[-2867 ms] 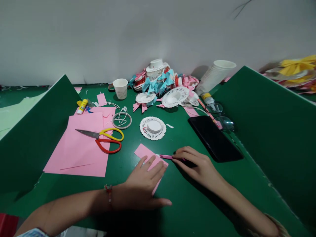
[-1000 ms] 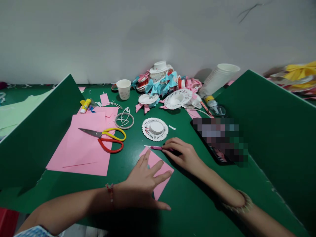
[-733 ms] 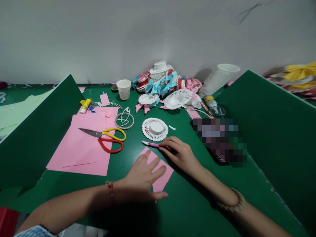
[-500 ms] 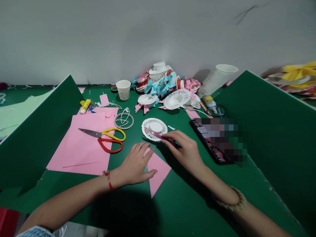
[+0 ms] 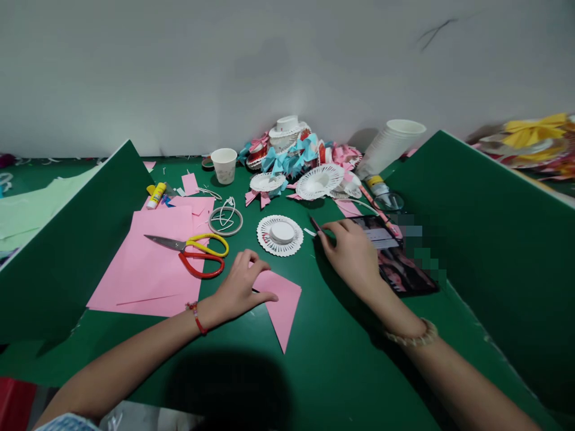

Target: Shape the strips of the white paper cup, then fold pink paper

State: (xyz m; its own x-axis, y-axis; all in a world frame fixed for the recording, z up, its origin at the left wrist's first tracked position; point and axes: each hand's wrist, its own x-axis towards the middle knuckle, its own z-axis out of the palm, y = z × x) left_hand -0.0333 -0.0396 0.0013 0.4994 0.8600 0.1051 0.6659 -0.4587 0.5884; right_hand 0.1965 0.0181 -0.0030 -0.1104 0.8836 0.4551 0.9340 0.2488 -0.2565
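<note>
My left hand (image 5: 242, 281) has its thumb over a folded piece of pink paper (image 5: 283, 299) and its curled fingers at the paper's upper left edge. Between the fingertips of my right hand (image 5: 353, 251) is a slim pen (image 5: 315, 225), its dark end pointing up and left; the rest is hidden by the hand. Just beyond both hands lies a white paper disc (image 5: 281, 236) with a slotted, scalloped rim and a raised round centre. A phone (image 5: 404, 269) lies under and beside my right hand, partly covered by it.
Left: scissors (image 5: 197, 248) on pink sheets (image 5: 148, 269), a glue stick (image 5: 156, 196), a ring (image 5: 224, 221). Behind: a paper cup (image 5: 224, 166), a pile of paper decorations (image 5: 291, 149), stacked cups (image 5: 390, 146). Green partitions (image 5: 85, 239) flank the table.
My right hand has moved right with the pen, away from the white disc and over the phone's edge. My left hand has curled onto the pink paper, which has turned and shifted slightly left.
</note>
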